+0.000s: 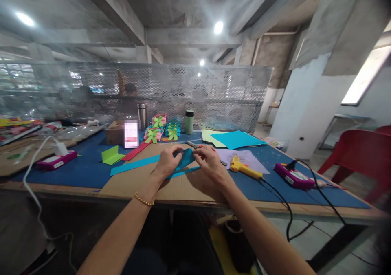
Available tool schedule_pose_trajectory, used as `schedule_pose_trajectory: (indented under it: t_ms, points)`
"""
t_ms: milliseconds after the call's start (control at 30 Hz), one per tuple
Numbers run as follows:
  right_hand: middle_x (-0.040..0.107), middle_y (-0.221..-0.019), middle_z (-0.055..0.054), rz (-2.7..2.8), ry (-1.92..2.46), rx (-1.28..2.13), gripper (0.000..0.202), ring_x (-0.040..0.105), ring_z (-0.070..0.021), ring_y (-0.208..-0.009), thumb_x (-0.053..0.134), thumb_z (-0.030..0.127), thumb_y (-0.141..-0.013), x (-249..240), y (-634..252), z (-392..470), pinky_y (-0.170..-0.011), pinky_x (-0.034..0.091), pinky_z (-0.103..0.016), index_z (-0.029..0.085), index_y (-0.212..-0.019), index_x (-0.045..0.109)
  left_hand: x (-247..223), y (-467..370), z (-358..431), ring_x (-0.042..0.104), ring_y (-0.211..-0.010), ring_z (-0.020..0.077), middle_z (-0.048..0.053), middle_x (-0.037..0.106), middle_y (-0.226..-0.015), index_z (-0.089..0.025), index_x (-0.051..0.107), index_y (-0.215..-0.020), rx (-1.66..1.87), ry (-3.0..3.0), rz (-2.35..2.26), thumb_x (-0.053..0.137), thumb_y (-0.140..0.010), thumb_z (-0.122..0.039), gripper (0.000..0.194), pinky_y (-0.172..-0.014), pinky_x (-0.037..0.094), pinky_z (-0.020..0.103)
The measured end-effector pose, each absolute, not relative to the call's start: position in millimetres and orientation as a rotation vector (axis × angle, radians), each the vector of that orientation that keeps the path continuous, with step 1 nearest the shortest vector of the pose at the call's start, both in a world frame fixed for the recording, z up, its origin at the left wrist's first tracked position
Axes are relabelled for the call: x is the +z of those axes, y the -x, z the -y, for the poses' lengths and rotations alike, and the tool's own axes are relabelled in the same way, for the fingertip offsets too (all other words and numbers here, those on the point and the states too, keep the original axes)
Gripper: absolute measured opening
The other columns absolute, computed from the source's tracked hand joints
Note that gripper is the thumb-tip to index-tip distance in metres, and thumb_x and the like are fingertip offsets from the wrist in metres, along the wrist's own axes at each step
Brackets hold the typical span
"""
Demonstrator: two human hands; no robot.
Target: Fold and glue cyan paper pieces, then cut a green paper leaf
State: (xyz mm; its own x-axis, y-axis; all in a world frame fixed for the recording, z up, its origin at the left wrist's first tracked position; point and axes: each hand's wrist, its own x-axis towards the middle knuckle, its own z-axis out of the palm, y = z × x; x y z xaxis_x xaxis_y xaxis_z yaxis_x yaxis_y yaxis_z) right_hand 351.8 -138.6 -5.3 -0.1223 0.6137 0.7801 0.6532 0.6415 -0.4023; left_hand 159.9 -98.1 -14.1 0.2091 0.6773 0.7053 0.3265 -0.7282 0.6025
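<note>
Pinched in both hands: a blue piece (186,159), raised at a tilt over the near middle of the cardboard sheet (131,185). Left hand (168,161) has thumb and fingers closed on its left side; right hand (210,161) nips its right edge. Fold lines too small to read. One blue strip (134,166) runs off to the left; a narrower strip (185,172) lies just nearer, beneath the hands. Whether either joins the piece, cannot tell.

Handling, as judged: stock looks thin and springy, so light, even fingertip pressure should serve best. Worth squaring the edges before pressing, left hand steady while the right adjusts. Wrists best kept off the loose strips. Yellow glue gun (244,169) lies right, partly on a lilac sheet (258,163); nozzle perhaps hot, so elbow room there.
</note>
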Motion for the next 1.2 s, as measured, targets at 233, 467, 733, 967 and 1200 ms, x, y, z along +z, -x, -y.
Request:
schedule_pose_trajectory:
  t_ms: [233,467,733,967,1200]
  points:
    - [0.061,-0.074,-0.002,1.703,0.985,0.162,0.008,0.053,-0.0158,-0.067,0.064,0.029,-0.081,-13,-353,132,-0.06,0.044,-0.028,0.022,-0.08,0.069,-11,-166,100,0.069,-0.091,0.0217,0.006,0.075,-0.097,-0.019,0.07,-0.098,1.475,-2.225,-0.984,0.057,-0.085,-0.018,0.019,-0.086,0.052,0.034]
    - [0.062,-0.068,0.0,1.616,1.02,0.402,0.02,0.054,-0.0143,-0.063,0.068,0.039,-0.074,-12,-357,126,-0.058,0.043,-0.027,0.019,-0.074,0.067,0,-173,112,0.068,-0.103,0.0265,0.006,0.075,-0.109,-0.024,0.07,-0.108,1.381,-2.437,-1.082,0.054,-0.09,-0.021,0.024,-0.091,0.05,0.037]
    - [0.058,-0.061,0.001,1.534,1.012,0.483,0.025,0.05,-0.0124,-0.058,0.069,0.04,-0.071,-10,-355,128,-0.055,0.04,-0.026,0.019,-0.062,0.06,22,-171,120,0.061,-0.105,0.0289,0.009,0.071,-0.107,-0.024,0.068,-0.116,1.277,-2.774,-1.16,0.058,-0.088,-0.019,0.03,-0.101,0.038,0.046]
    - [0.06,-0.062,0.001,1.51,0.976,0.486,0.025,0.053,-0.0133,-0.06,0.071,0.041,-0.069,-11,-354,126,-0.058,0.045,-0.026,0.02,-0.061,0.061,36,-172,122,0.055,-0.085,0.024,0.01,0.062,-0.095,-0.021,0.07,-0.093,1.361,-2.856,-1.307,0.044,-0.09,-0.009,0.029,-0.089,0.041,0.04]
    - [0.06,-0.063,0.0,1.524,0.985,0.467,0.023,0.054,-0.0152,-0.061,0.07,0.04,-0.07,-11,-356,124,-0.059,0.045,-0.028,0.02,-0.063,0.063,31,-177,123,0.06,-0.087,0.0245,0.009,0.066,-0.093,-0.02,0.077,-0.094,1.277,-2.79,-1.204,0.052,-0.084,-0.013,0.028,-0.085,0.046,0.036]
